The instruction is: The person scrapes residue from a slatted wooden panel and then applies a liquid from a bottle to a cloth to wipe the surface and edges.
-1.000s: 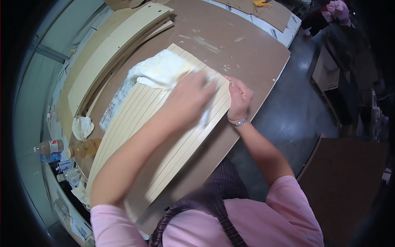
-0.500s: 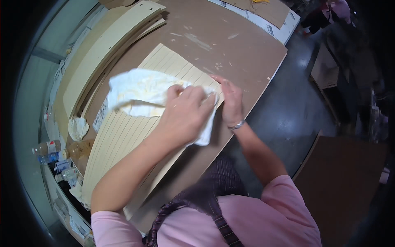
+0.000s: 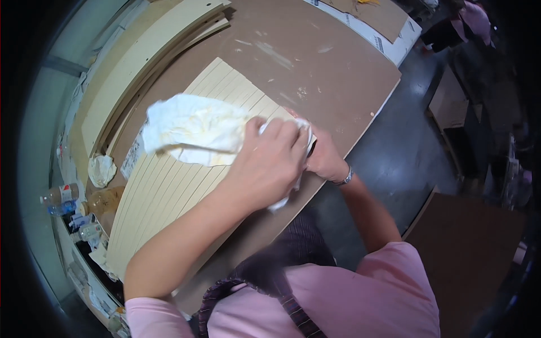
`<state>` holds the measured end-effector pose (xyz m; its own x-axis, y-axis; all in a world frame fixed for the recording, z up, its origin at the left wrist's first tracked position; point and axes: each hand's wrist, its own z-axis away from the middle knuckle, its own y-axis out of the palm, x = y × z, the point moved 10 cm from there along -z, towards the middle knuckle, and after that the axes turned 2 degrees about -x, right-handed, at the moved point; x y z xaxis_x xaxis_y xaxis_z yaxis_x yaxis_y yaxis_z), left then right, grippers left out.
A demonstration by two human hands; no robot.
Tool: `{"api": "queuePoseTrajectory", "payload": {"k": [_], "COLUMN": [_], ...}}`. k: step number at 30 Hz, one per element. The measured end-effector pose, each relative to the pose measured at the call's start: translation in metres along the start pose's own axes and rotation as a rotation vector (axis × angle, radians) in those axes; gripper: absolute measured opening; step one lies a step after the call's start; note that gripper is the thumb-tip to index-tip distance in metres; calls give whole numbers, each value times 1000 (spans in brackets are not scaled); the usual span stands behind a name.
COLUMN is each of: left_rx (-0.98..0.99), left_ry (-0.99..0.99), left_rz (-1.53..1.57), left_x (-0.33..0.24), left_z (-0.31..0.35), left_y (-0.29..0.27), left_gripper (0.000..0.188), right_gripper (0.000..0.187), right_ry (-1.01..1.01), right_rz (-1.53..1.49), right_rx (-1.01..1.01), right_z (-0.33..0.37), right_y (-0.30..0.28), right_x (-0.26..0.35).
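Observation:
A pale wooden board (image 3: 163, 191) with many parallel grooves lies slantwise on the brown worktable. My left hand (image 3: 267, 163) is closed on a crumpled white cloth (image 3: 191, 124) with yellowish stains. It presses the cloth against the board close to its right-hand edge. Loose cloth trails left across the grooves, and another bit hangs below the hand. At that same edge my right hand (image 3: 327, 158) grips the board, a metal band round its wrist. The cloth and my left hand partly hide its fingers.
Curved pale panels (image 3: 143, 62) are stacked at the table's far left. A wadded cloth (image 3: 102, 170), an amber-tinted bottle (image 3: 104, 200) and clear bottles stand at the left. A flat carton (image 3: 403, 39) lies at the far corner. Another person (image 3: 462, 25) is at the far right.
My left hand has slid the cloth a little right, toward the board's edge. My right hand has shifted right and downward along that edge, its wrist turned. The view has moved slightly.

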<state>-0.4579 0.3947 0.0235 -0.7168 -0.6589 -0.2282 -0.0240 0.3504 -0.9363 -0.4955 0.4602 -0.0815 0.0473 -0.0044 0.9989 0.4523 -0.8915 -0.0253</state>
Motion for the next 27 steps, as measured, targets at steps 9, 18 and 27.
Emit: {"api": "queuePoseTrajectory", "payload": {"k": [9,18,27], "left_rx": [26,41,-75], "left_ry": [-134,-237,-182], "left_rz": [-71,-33,-66], "left_x": [-2,16,40], "left_z": [41,75,-16], "left_y": [-15,-23,-6], "left_gripper": [39,46,42], "right_gripper": [105,116,111], "right_ry": [-33,-117,-7], "right_rz": [-84,-37,-97], "right_rx": [33,19,28], "right_z": [0,2,1], "right_y": [6,-8,3], "right_x": [3,1,-8]}}
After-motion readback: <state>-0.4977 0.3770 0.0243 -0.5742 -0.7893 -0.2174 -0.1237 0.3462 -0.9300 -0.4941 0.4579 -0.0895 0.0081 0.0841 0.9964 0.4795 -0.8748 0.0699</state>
